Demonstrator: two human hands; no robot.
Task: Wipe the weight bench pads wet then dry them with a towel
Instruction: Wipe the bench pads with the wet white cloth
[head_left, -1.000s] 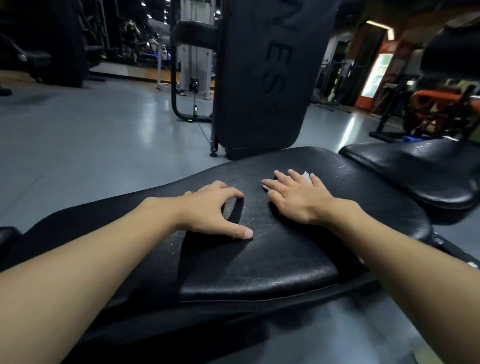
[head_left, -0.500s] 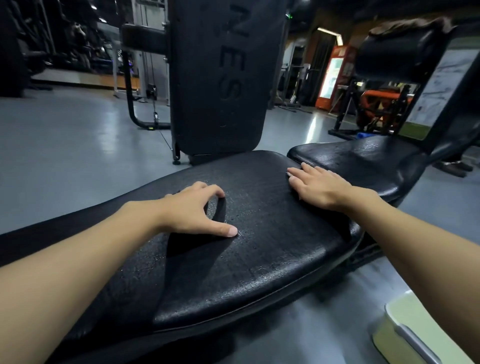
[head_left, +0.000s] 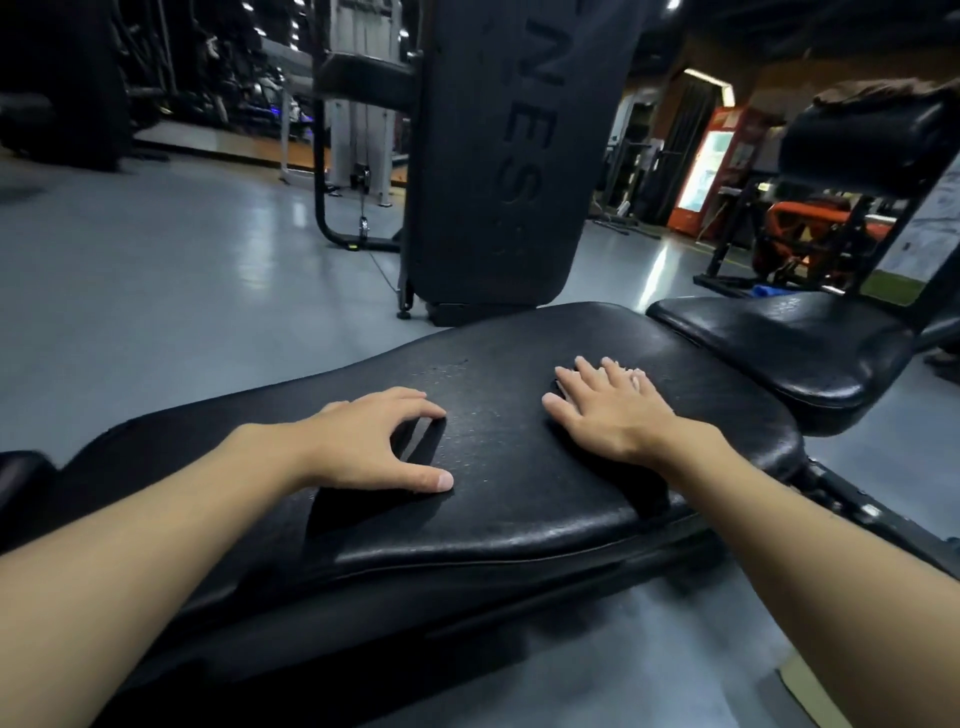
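The long black bench pad lies across the middle of the view, its surface speckled with droplets. A smaller black seat pad adjoins it at the right. My left hand rests on the long pad on its thumb and arched fingertips and holds nothing. To its right, my right hand lies flat on the pad with straight fingers. A sliver of white cloth shows under its fingertips; the rest of it is hidden by the hand.
A tall black upright pad with raised letters stands just behind the bench. A dark padded machine rises at the right, with orange equipment behind it. Grey floor spreads to the left. A cardboard edge lies at the bottom right.
My right hand has slid back from the pad's right end toward its middle, still flat on the surface. My left hand has stayed in place.
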